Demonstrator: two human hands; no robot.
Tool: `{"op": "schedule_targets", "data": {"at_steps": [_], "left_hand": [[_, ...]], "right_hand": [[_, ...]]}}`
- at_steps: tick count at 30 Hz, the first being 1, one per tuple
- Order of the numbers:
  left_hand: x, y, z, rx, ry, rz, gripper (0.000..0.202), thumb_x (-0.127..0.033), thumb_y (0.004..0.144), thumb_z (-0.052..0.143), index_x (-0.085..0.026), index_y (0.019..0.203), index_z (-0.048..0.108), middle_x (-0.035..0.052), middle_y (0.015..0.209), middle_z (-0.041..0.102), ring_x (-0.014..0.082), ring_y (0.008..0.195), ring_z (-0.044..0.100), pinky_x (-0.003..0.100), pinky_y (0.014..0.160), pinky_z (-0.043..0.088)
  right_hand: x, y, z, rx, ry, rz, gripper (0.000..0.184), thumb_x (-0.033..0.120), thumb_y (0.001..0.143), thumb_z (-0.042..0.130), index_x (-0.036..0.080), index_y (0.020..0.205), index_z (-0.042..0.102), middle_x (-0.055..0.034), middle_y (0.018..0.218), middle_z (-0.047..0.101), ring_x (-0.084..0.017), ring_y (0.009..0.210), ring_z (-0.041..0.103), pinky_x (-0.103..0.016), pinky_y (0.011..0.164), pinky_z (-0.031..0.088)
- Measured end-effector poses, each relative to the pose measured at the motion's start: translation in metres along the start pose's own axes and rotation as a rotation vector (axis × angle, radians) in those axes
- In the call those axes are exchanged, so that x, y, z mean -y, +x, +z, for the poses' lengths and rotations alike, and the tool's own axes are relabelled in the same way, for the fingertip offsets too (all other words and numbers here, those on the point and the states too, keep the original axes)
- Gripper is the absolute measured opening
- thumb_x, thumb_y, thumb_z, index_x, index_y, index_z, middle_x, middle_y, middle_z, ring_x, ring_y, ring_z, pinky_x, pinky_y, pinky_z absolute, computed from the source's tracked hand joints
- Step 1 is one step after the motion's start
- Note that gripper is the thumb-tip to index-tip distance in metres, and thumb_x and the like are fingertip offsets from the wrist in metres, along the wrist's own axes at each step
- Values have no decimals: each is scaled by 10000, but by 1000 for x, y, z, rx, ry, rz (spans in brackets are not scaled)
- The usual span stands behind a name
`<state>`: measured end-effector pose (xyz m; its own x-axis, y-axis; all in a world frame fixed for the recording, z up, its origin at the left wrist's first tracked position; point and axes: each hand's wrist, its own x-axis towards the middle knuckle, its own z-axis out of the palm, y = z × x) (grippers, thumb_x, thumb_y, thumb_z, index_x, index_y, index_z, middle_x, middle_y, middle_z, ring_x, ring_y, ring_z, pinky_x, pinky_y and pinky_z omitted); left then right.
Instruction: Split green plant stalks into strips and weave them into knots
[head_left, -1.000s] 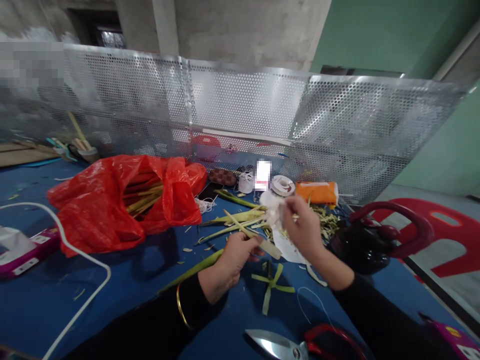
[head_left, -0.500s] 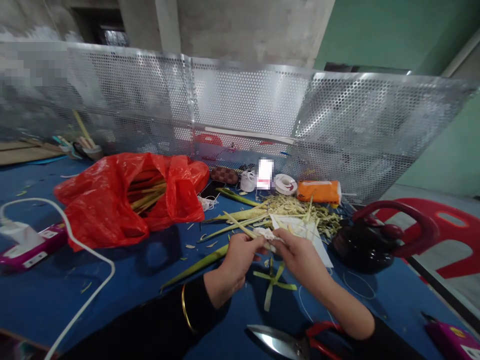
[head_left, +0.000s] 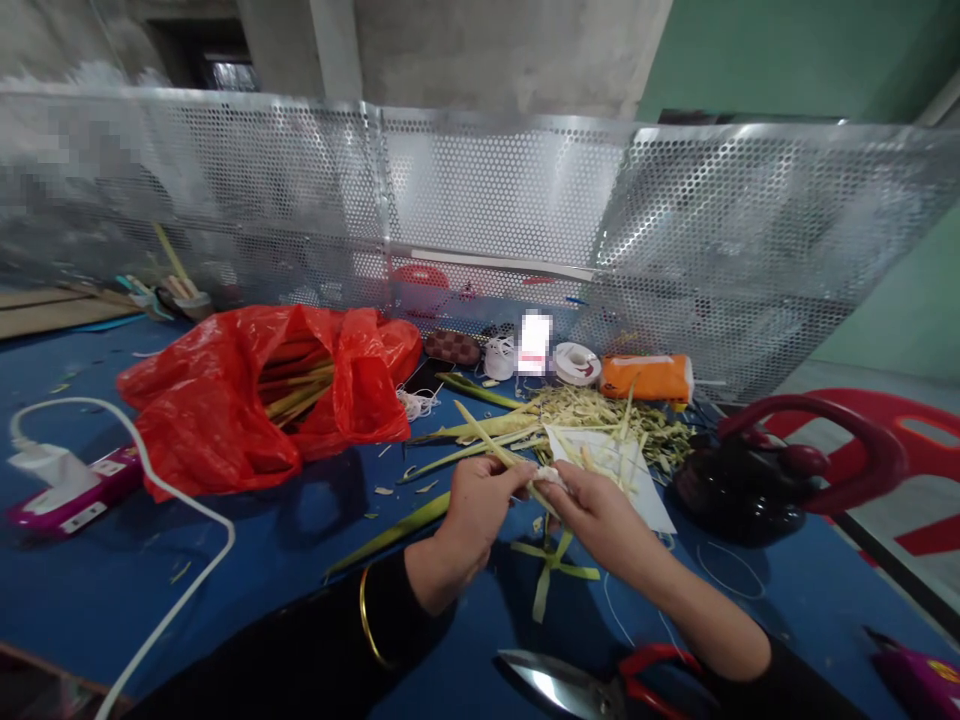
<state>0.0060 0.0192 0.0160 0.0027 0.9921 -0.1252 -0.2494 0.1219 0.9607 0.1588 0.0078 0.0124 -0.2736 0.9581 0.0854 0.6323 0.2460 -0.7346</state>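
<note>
Table (head_left: 274,565), left hand (head_left: 474,508), right hand (head_left: 602,512), both pinching

Slanted leaf strip (head_left: 487,436), crumpled white tissue (head_left: 551,475)

The long yellow-green leaf strip (head_left: 482,431) looks matt, the crumpled red plastic bag (head_left: 202,400) glossy, the perforated silver metal panel (head_left: 502,190) shiny, the round black kettle (head_left: 739,497) smooth and glossy.

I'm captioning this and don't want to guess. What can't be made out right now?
All in the head view:
White wad: full shape, partly hidden by the right hand.
Bright screen: contents, blurred by pixelation.
Shears: handle ends, cut off by the bottom edge.
Purple object: far end, cut off by the right edge.
</note>
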Motion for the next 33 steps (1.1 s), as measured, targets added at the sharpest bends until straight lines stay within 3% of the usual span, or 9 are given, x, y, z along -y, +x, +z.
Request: {"op": "schedule_targets", "data": {"at_steps": [6,10,11,16,19,25,30,33], "left_hand": [[-1,12,-4,-51,27,26,229,-323,571,764,-115,565,667,8,514,596,86,474,476,211,477,350],[-8,28,-17,-249,1,64,304,-416,618,753,-138,611,631,-15,516,576,87,476,482,198,457,339],[-11,30,-20,-246,12,77,303,-415,624,753,-138,627,630,-9,542,595,92,502,509,194,471,354],[-20,21,-18,112,199,31,272,-389,644,733,-127,656,659,-11,522,582,83,461,488,200,463,340],[-17,10,-10,212,231,1,234,-352,624,738,-142,669,645,-30,526,571,81,462,493,200,472,343],[-7,4,-4,473,283,-18,236,-337,619,736,-152,567,599,-32,510,547,89,490,470,222,518,372],[0,-1,-4,515,265,-31,231,-261,568,774,-140,689,619,-37,597,579,91,555,505,214,558,384],[2,-2,-2,505,188,-128,322,-234,544,785,-145,790,597,-28,644,612,109,564,568,236,588,444]], "right_hand": [[4,-1,-3,-8,-44,43,268,390,899,412,241,676,410,15,540,578,-182,554,607,-281,555,373],[1,-2,-18,58,28,64,288,410,871,456,234,643,472,-7,531,612,-189,553,596,-295,571,404],[0,-2,-23,36,77,58,297,419,862,469,232,632,488,-10,535,613,-190,563,597,-298,585,418],[-3,3,-36,-229,295,41,255,436,802,555,201,707,582,-10,636,618,-171,585,590,-291,601,447],[-2,5,-31,-279,417,73,272,443,759,607,183,838,626,23,583,580,-146,511,537,-272,542,421],[7,3,-9,-109,703,145,344,475,664,748,156,701,626,31,574,554,-98,498,451,-240,507,370],[4,3,-1,-260,765,165,293,409,695,747,165,671,586,52,500,512,-93,485,416,-237,511,333],[2,3,-3,-330,773,162,287,405,739,716,171,666,567,53,496,515,-92,477,419,-239,516,331]]}}
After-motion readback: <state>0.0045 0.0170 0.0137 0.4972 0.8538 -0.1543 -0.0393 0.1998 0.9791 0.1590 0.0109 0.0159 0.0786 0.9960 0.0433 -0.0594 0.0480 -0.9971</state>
